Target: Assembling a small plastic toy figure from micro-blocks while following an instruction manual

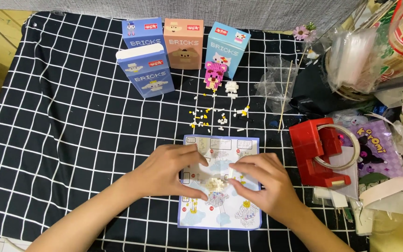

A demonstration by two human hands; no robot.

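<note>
My left hand (166, 170) and my right hand (262, 179) meet over a printed instruction sheet (220, 214) on the black checked cloth. Between their fingertips sits a small cream-white brick model (214, 183), held by both hands from either side. Beyond the sheet lie several tiny loose white and yellow bricks (211, 116). A finished pink brick figure (214, 76) and a small white brick figure (231, 87) stand further back.
Several upright brick boxes (146, 70) stand at the back of the cloth (61, 130). A red tape dispenser (320, 151) sits at right, beside plastic bags, a thin wooden stick (286, 95) and assorted clutter.
</note>
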